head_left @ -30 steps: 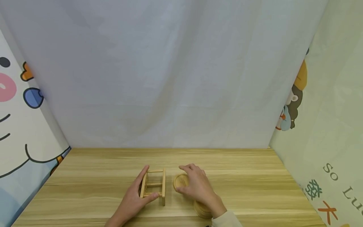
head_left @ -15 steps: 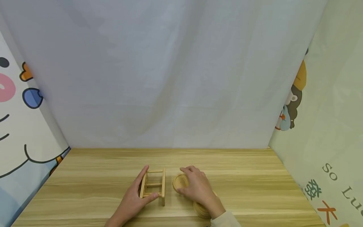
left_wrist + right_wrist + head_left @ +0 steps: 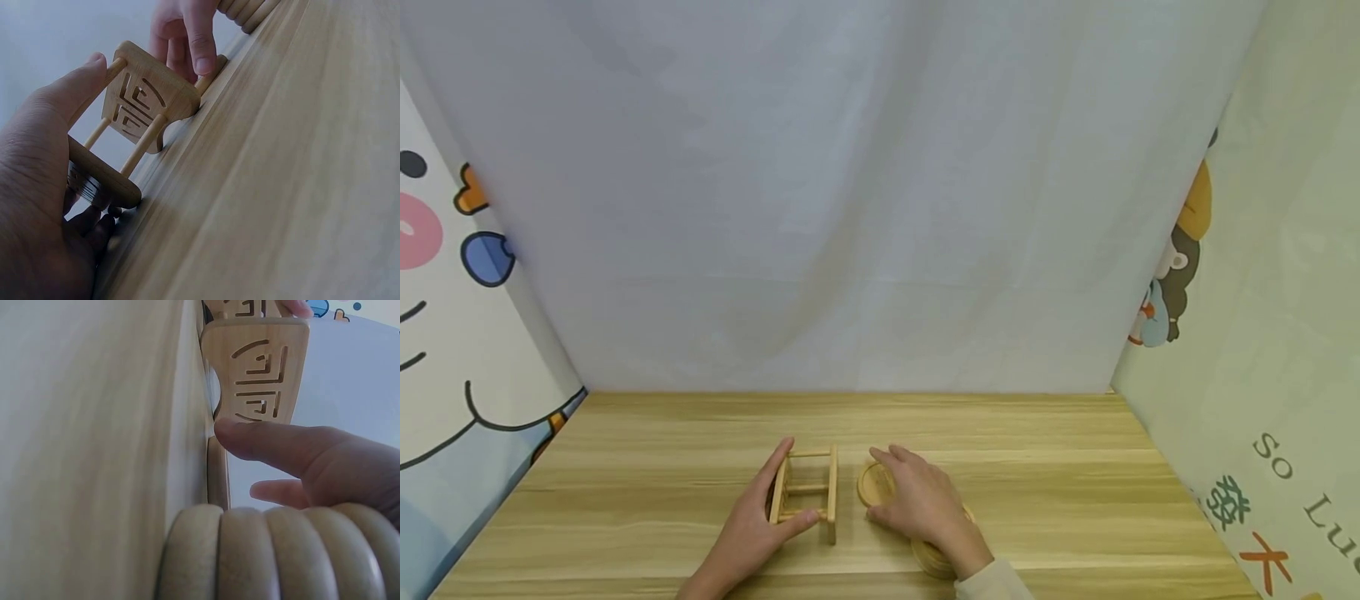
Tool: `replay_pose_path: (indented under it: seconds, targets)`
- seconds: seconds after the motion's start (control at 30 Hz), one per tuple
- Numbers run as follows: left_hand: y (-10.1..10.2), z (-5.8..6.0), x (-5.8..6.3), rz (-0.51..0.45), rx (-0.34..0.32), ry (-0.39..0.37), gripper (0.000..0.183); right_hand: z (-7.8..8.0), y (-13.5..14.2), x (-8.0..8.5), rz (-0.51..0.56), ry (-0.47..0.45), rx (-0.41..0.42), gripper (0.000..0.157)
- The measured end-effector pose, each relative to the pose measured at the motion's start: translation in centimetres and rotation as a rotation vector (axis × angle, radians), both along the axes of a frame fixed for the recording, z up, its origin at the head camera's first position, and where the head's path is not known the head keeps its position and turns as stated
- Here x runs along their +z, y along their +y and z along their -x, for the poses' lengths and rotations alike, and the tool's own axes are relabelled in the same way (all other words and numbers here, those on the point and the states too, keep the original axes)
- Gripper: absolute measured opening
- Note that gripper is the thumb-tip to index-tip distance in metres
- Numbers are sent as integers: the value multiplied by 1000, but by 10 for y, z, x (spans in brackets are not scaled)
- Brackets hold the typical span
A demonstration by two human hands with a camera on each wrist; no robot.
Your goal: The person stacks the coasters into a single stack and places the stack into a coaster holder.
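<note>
A person sits at a pale wooden table [image 3: 1045,492] walled in by a white cloth backdrop [image 3: 850,208], with cartoon-printed panels on either side. The left hand [image 3: 752,521] grips a small light-wood rack with two carved end plates joined by thin dowels [image 3: 808,493]. The thumb lies along the near dowel and the forefinger reaches over the far end plate. In the left wrist view the thumb presses the top of the rack [image 3: 134,125] while the remaining fingers curl underneath it, so the hold is firm. The rack stands on the table just left of centre, near the front edge.

The right hand [image 3: 921,500] rests over a round, flat, light-wood coaster [image 3: 874,483] lying on the table just right of the rack. Its fingers are spread and bent over the disc's rim, thumb at the near edge, closing on it. In the right wrist view the thumb [image 3: 281,447] sits close to the rack's carved end plate [image 3: 259,375].

A short stack of similar round wooden coasters [image 3: 934,557] sits under the right wrist, close to the front edge. It shows as a row of rounded rims in the right wrist view [image 3: 269,553].
</note>
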State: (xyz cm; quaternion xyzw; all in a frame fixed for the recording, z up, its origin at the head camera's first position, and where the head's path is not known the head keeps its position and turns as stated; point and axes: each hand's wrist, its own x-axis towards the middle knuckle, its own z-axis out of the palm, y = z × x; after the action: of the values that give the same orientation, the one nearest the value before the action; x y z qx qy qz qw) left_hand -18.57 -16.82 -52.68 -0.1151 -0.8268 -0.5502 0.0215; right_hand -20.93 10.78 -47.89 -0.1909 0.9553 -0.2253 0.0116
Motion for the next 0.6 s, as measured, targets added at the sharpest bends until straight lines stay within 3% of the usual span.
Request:
replay_pose_path:
  seconds: [0.6]
  targets:
    - [0,1,-2,22,11,-16,106,-2,-2,0,-69,82,14,70]
